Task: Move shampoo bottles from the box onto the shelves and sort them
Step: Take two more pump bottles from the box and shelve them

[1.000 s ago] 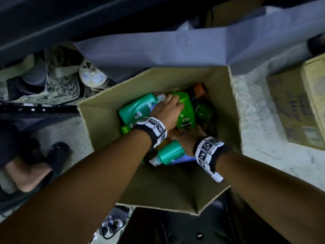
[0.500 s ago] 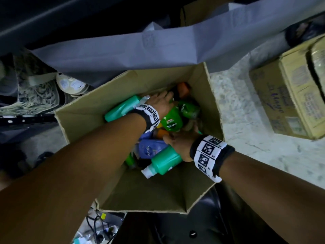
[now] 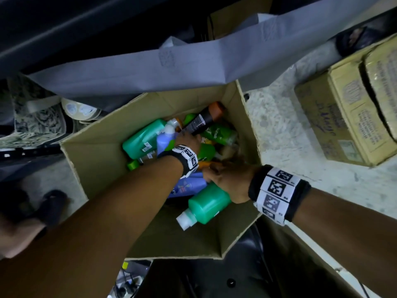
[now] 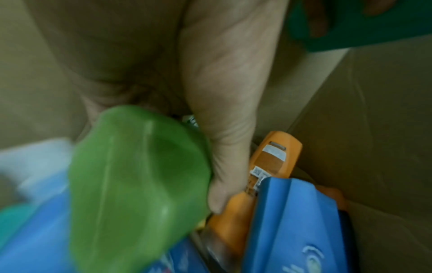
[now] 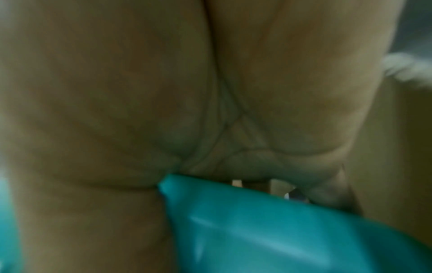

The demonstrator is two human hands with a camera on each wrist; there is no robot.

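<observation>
Right hand (image 3: 231, 181) grips a teal bottle (image 3: 207, 204) lying cap toward the box's (image 3: 94, 160) near-left; left hand (image 3: 187, 139) clasps a green one (image 4: 138, 181).

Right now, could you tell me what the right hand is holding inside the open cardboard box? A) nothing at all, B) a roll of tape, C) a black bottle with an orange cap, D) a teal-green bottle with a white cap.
D: the right hand grips the teal-green bottle with a white cap near the front of the open cardboard box; the right wrist view shows teal plastic against the palm.

Taped carton (image 3: 352, 117) at right, grey cloth (image 3: 150, 69) above, power strip (image 3: 126, 284) below.
</observation>
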